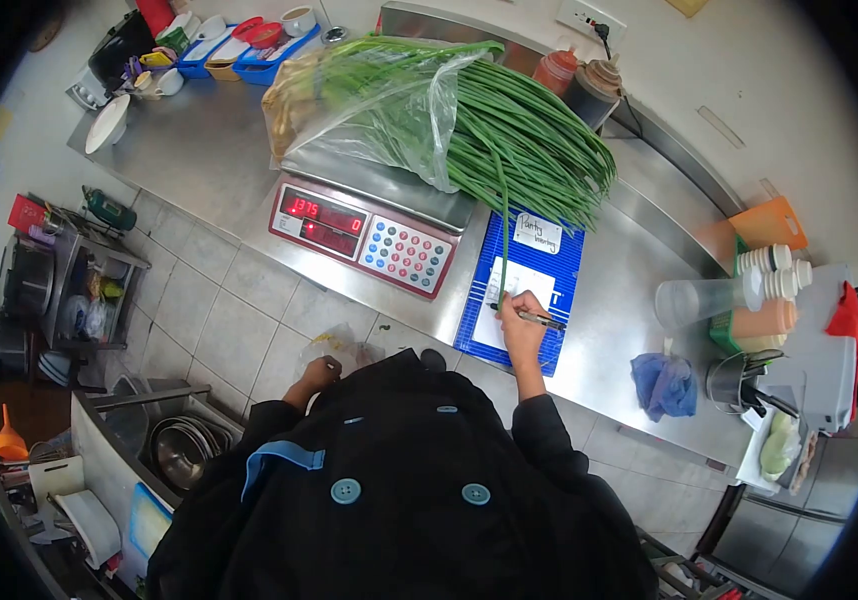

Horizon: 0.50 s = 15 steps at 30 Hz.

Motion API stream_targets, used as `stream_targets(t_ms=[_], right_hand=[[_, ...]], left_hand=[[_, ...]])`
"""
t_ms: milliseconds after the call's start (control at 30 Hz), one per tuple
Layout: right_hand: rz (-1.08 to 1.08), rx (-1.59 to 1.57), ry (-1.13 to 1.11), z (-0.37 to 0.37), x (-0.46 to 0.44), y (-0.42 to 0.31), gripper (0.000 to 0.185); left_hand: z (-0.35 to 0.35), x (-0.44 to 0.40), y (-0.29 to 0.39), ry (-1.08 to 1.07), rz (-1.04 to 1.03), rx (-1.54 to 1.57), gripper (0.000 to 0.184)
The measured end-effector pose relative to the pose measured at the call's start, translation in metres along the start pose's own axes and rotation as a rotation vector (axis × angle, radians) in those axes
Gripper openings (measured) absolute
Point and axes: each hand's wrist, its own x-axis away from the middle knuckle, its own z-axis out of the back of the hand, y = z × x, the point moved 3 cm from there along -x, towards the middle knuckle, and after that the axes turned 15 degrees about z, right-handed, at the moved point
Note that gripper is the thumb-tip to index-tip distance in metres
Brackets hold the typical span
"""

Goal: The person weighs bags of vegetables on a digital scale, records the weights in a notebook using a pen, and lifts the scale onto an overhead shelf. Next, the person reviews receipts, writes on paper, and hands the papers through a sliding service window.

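Observation:
My right hand (523, 330) grips a pen (546, 320) over a white sheet of paper (534, 284). The paper lies on a blue notebook or clipboard (482, 320) with a handwritten label on its upper part. Low on the left, my left hand (321, 372) is closed, its fingers curled; what they hold, if anything, is hidden. Close to it shows a clear plastic bag (354, 354). Long spring onions (539, 140), partly inside a clear bag (389, 120), lie across the scale (369, 240), whose red display reads 1375. One green stalk hangs down onto the paper.
Sauce bottles (555, 72) stand behind the onions. Farther right are a blue cloth (665, 385), stacked cups (764, 275) and a utensil container (727, 383). Blue trays (274, 64) sit at the back left; metal bowls (184, 448) are below on the left.

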Motion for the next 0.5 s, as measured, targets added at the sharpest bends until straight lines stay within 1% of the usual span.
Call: stream_targets(t_ms=[167,300,367,500], right_hand=[[0.017,0.063,0.001,0.001,0.001,0.006,0.026],[0.014,0.065,0.013,0.003,0.001,0.009,0.025],[0.104,0.063,0.014,0.003,0.001,0.008,0.025],[0.134,0.171,-0.027,0.006,0.001,-0.002,0.025]], left_hand=[[-0.006,-0.004,-0.003,0.002,0.029,-0.072,0.023],[-0.009,-0.008,-0.025,-0.003,0.066,-0.056,0.023],[-0.010,-0.010,-0.032,0.015,0.020,-0.115,0.023],[-0.012,-0.009,-0.042,0.011,0.060,-0.104,0.024]])
